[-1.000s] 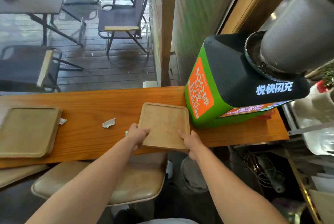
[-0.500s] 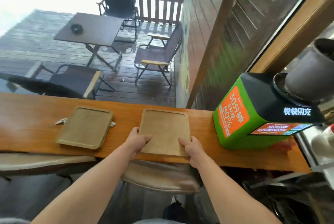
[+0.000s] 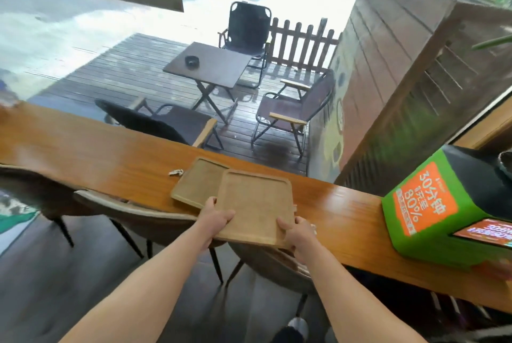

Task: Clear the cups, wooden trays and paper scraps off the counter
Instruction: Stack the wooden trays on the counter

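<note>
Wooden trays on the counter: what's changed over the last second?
The held tray, gripped by the left hand and right hand, has moved left and now overlaps the second tray, its near edge past the counter. Both grips unchanged; the paper scrap and the green charger box stayed put.

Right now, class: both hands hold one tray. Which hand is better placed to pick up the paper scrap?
Left. The left hand is on the side of the paper scrap; the right hand would cross the held tray.

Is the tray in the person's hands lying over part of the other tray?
Yes, the held tray covers the right side of the second tray on the counter.
</note>
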Action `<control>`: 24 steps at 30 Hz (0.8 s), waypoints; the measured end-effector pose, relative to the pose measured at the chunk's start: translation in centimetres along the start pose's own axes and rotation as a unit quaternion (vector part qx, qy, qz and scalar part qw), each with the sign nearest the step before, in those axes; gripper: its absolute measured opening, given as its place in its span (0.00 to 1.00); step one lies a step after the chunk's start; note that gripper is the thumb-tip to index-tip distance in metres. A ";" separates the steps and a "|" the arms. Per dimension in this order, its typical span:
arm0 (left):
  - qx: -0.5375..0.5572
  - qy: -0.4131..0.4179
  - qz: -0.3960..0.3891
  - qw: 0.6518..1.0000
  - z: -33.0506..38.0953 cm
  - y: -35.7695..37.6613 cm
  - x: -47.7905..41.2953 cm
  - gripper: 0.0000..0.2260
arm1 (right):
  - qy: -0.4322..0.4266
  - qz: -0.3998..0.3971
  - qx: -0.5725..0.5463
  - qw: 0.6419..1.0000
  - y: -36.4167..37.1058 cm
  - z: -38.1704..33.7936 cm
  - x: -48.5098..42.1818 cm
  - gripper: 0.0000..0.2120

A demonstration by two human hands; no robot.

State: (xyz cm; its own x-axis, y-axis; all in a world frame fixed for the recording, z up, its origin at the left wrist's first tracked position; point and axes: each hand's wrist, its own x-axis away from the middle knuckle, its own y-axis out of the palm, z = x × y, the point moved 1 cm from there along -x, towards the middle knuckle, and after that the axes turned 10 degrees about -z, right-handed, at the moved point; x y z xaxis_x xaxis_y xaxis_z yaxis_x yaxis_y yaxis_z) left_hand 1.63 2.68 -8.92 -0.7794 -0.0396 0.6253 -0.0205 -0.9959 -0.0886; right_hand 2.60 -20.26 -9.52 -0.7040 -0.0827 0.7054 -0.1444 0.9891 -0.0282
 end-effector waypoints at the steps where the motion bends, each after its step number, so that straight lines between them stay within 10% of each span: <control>1: -0.003 0.002 0.004 1.000 -0.2 -0.9 0.4 0.29 | 0.003 -0.004 0.006 1.000 0.8 0.0 0.1 0.12; 24: -0.035 0.035 0.061 0.997 3.5 -11.4 -2.8 0.31 | 0.029 -0.077 0.084 0.993 10.4 -6.5 -5.3 0.16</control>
State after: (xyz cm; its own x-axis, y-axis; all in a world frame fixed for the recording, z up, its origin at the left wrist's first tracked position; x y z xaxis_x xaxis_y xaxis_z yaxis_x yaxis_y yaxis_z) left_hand 6.23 13.89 -7.00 -0.8208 -0.1526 0.5505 0.0364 -0.9757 -0.2161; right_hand 9.33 -8.73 -8.93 -0.6233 -0.2198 0.7505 -0.3649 0.9305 -0.0305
